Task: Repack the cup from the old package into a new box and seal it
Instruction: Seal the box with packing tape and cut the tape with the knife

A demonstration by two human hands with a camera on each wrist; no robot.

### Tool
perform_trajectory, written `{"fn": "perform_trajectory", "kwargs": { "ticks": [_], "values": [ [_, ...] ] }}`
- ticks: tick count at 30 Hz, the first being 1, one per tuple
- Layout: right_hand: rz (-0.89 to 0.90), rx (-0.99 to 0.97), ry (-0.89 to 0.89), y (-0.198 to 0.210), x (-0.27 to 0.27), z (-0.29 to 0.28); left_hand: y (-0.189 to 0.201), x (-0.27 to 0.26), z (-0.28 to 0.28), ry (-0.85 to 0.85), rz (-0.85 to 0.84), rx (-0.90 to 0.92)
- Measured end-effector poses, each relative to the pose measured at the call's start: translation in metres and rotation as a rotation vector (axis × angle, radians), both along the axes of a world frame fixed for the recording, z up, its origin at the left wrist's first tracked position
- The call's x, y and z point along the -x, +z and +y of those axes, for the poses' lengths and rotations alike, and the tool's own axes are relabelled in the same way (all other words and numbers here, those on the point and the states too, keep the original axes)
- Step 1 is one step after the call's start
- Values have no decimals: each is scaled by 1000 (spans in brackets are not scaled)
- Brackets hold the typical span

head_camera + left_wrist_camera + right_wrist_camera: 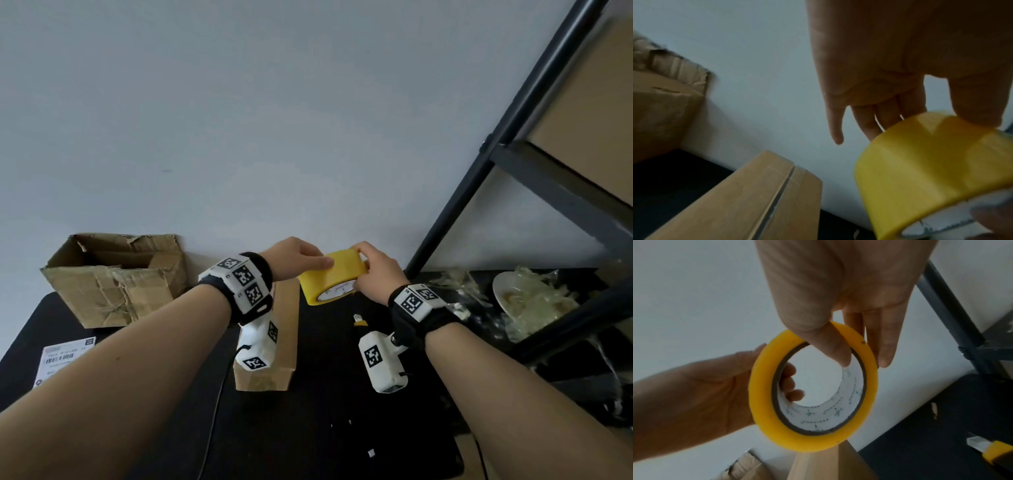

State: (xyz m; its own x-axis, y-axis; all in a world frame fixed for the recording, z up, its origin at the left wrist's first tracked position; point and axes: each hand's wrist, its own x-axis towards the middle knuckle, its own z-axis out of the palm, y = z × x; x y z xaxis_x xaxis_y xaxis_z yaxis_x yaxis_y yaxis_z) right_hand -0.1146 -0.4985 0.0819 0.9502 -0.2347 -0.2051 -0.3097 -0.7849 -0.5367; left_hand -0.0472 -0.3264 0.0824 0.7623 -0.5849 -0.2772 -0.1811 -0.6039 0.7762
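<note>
Both hands hold a yellow tape roll in the air near the wall. My left hand grips its outer band, thumb on top and fingers behind. My right hand pinches the ring, with the thumb inside the white core and the fingers outside. Below the left wrist lies the long new cardboard box; its flaps are closed along a centre seam. The old torn box stands open at the back left. No cup shows in any view.
A yellow utility knife lies on the black table under the right hand. A printed shipping label lies at the left edge. A dark metal shelf and a plate with crumpled plastic wrap stand at the right.
</note>
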Motion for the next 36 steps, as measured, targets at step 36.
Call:
{"fn": "perform_trajectory", "kwargs": {
  "ticks": [36],
  "values": [
    [-88,-161,29,33,-14,28,34,1,34,98,172,220]
  ]
}}
